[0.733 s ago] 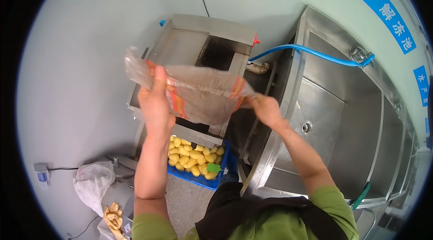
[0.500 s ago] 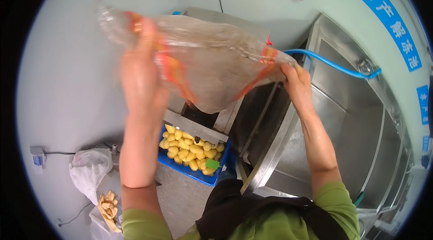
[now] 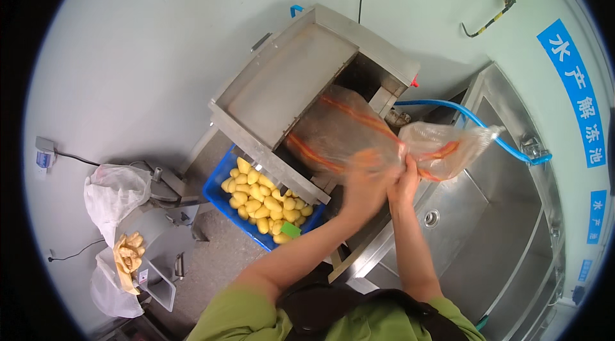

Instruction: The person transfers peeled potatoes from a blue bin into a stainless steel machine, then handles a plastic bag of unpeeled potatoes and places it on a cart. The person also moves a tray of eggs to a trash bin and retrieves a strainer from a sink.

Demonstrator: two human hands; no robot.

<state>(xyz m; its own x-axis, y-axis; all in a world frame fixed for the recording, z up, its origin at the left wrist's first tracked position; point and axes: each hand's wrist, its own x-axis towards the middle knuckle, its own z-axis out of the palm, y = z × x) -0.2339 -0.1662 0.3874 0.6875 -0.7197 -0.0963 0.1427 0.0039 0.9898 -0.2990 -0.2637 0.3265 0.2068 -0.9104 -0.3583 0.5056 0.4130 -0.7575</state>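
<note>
Plastic bag point(image 3: 346, 128) – translucent, orange-striped; body located left of steel sink point(image 3: 471, 225), draped over dark opening of steel machine point(image 3: 278, 81), beyond and to the right of blue crate point(image 3: 214, 182) holding yellow potatoes point(image 3: 256, 203). Long axis running left to right; body left of and beyond the fingers, loose end flared rightward. Gripped at gathered neck by right hand point(image 3: 403, 188), fingers closed, nearer the neck. Left hand point(image 3: 368, 190) alongside, overlapping the body – blurred, hold cannot be told.
</note>
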